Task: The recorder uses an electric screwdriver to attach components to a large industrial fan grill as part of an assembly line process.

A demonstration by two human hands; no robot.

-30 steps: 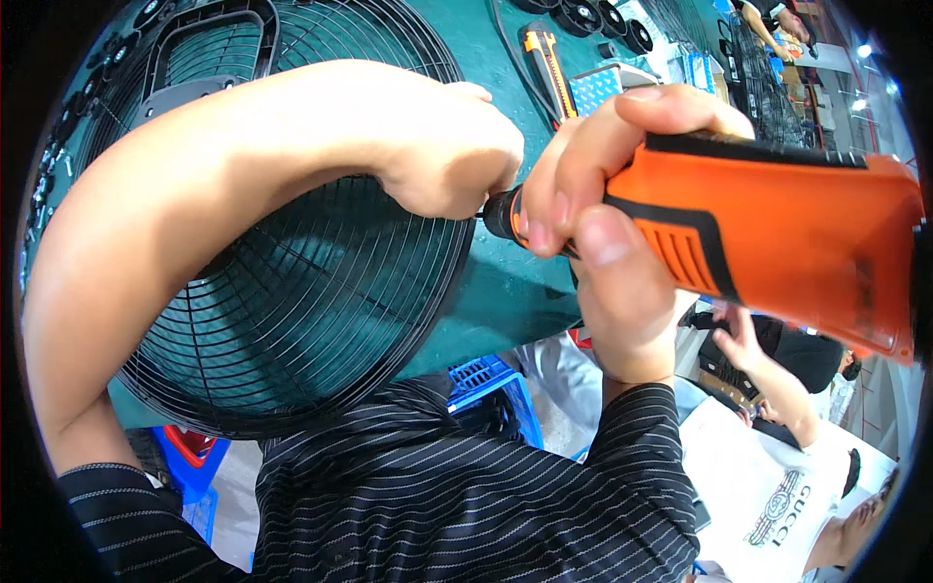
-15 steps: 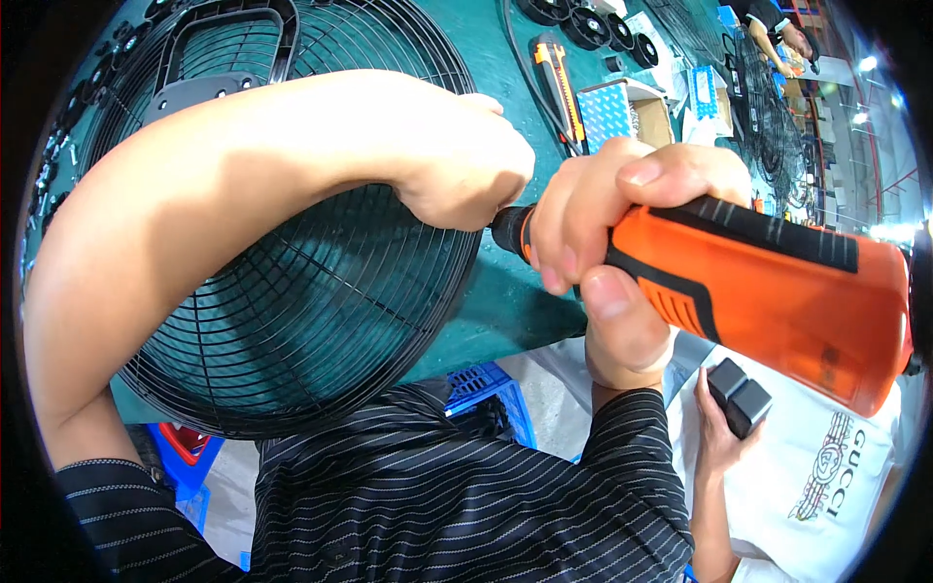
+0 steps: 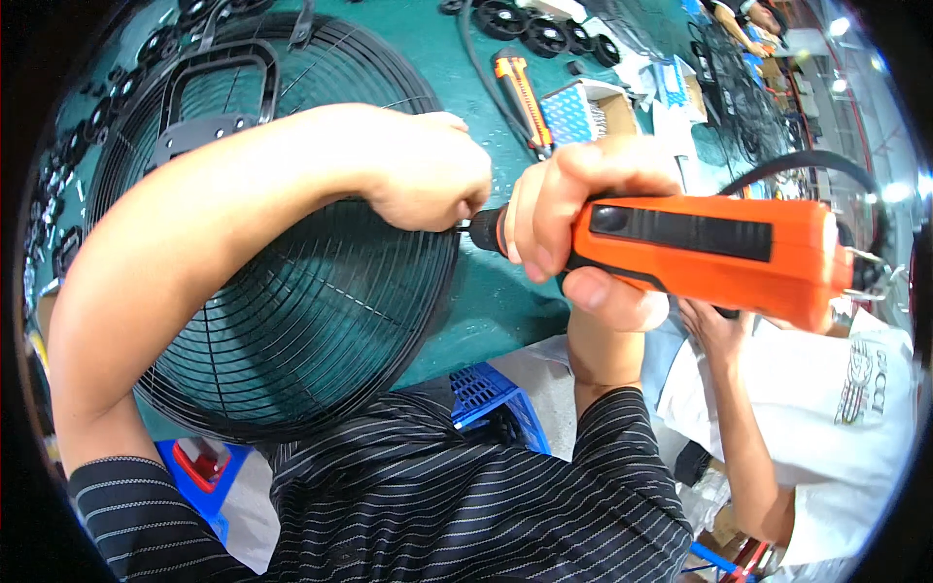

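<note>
A round black wire fan grille (image 3: 321,321) lies on the green table, with a black loop handle (image 3: 267,83) at its far side. My right hand (image 3: 583,204) is wrapped round an orange and black power screwdriver (image 3: 719,248), held sideways with its tip pointing left. At the grille's right rim, my left hand (image 3: 432,175) is closed, its fingertips close to the screwdriver's bit. Whatever those fingers grip is hidden behind the hand. My left forearm crosses above the grille.
Beyond my hands lie an orange box cutter (image 3: 520,92), a dark cord, an open blue-and-white carton (image 3: 573,112) and several black round parts (image 3: 544,37). A blue crate (image 3: 496,398) stands below the table edge. Close on the right is a person in a white shirt (image 3: 826,389).
Both hands and the screwdriver appear further left, and the screwdriver lies more level. A bit of shiny shaft now shows at its tip. The neighbour's hand has moved up behind the screwdriver; its black block is hidden.
</note>
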